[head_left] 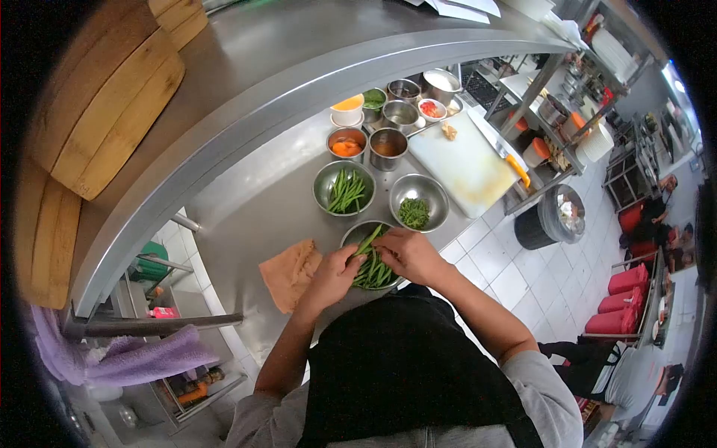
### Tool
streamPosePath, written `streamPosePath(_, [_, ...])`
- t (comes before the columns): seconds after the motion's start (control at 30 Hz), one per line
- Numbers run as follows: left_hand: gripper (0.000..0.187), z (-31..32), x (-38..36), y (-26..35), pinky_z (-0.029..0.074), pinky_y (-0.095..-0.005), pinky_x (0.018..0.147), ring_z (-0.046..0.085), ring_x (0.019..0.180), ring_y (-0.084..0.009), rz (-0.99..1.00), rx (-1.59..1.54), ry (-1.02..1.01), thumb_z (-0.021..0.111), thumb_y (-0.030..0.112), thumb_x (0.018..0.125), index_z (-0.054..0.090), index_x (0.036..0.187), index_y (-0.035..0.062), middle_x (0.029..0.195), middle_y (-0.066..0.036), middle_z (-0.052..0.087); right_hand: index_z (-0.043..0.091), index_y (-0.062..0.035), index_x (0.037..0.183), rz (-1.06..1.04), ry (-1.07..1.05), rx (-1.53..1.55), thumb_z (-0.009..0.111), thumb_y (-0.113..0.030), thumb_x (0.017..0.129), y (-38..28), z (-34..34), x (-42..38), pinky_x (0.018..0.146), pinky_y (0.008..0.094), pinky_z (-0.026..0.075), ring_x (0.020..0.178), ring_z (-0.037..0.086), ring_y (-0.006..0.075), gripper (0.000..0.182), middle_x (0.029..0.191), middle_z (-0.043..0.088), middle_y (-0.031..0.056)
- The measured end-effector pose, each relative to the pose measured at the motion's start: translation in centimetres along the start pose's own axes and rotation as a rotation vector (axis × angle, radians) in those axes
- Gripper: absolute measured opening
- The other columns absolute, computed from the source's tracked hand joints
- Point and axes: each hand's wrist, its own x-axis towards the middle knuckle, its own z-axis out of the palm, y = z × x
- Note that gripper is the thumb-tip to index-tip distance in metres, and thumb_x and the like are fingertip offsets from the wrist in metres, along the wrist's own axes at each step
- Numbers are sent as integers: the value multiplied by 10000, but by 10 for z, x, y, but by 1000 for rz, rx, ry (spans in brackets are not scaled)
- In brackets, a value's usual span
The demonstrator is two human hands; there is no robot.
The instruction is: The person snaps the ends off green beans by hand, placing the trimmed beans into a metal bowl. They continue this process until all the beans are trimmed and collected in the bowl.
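Note:
Both hands work above a metal bowl [346, 237] of green beans near the table's front edge. My left hand [334, 273] is closed on a green bean [367, 240] that sticks up past its fingertips. Close beside it, my right hand [408, 255] has its fingers pinched at the bean; what exactly lies in that pinch is hidden. Behind them, a second metal bowl [320, 196] holds whole green beans. To its right, another metal bowl [435, 188] contains small trimmed green pieces [414, 213]. A crumpled orange-brown cloth [287, 275] lies left of my left hand.
A white cutting board [464, 166] with a yellow-handled knife [517, 170] lies at the right. Several metal containers [388, 148] of ingredients stand behind the bowls. A metal shelf edge [246, 82] curves above the table. A bin [535, 227] and other people stand beyond, right.

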Motion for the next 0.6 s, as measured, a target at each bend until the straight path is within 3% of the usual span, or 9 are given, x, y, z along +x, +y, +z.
streamPosePath(0.17, [200, -1, -6, -3, 415, -387, 615, 550, 641, -257, 49, 159, -25, 594, 159, 969, 586, 929, -37, 712, -192, 550, 696, -40, 964, -41, -96, -217, 660, -107, 797, 17, 18, -9, 670, 458, 514, 713, 615, 366, 184, 764, 609, 149])
streamPosePath(0.27, [193, 5, -9, -12, 419, -390, 624, 542, 641, -288, 7, 153, -5, 592, 150, 962, 579, 924, -39, 710, -199, 556, 682, -36, 979, 63, -83, -204, 629, -171, 819, 26, 29, -12, 661, 440, 524, 744, 651, 317, 216, 799, 644, 155])
streamPosePath(0.33, [197, 1, -12, -12, 420, -388, 623, 541, 639, -270, -24, 140, -5, 587, 156, 967, 582, 921, -35, 702, -184, 554, 681, -27, 986, 525, 109, 279, 590, -125, 861, 35, 28, -9, 675, 359, 514, 727, 632, 220, 183, 804, 649, 127])
streamPosePath(0.37, [201, -3, -15, -12, 421, -387, 621, 541, 638, -253, -56, 126, -9, 583, 162, 972, 586, 919, -32, 694, -169, 551, 681, -27, 986, 524, 103, 282, 590, -125, 861, 40, 26, -9, 675, 359, 514, 727, 632, 220, 183, 804, 649, 127])
streamPosePath(0.43, [205, -10, -19, -6, 427, -383, 624, 545, 644, -234, -127, 109, -45, 578, 168, 978, 589, 922, -29, 690, -150, 552, 693, -25, 958, 563, 182, 752, 551, -71, 891, 40, 13, -4, 721, 292, 490, 747, 600, 157, 163, 834, 659, 104])
streamPosePath(0.47, [209, -12, -20, -5, 432, -380, 628, 548, 651, -215, -189, 93, -84, 573, 174, 983, 592, 926, -26, 686, -131, 554, 693, -19, 988, 581, 132, 805, 543, -16, 883, 37, 8, -4, 778, 314, 500, 809, 638, 212, 184, 876, 677, 123])
streamPosePath(0.5, [209, -13, -20, -6, 432, -380, 628, 548, 651, -215, -188, 93, -93, 573, 174, 983, 592, 926, -26, 686, -131, 554, 693, -19, 988, 587, 139, 804, 543, -16, 883, 33, 3, -3, 778, 314, 500, 809, 638, 212, 184, 876, 677, 123])
streamPosePath(0.57, [217, -14, -19, -7, 443, -370, 643, 552, 668, -189, -135, 154, -90, 569, 185, 991, 594, 940, -24, 689, -104, 555, 682, -1, 1039, 202, 15, 373, 567, -17, 871, 28, -4, 3, 801, 352, 511, 849, 651, 266, 204, 907, 683, 146])
streamPosePath(0.6, [217, -14, -17, -8, 443, -370, 643, 552, 668, -189, -131, 153, -91, 569, 185, 991, 594, 940, -24, 689, -104, 555, 680, 3, 1060, 129, 25, 345, 574, -13, 864, 28, -2, 5, 824, 387, 512, 865, 651, 301, 224, 891, 675, 150])
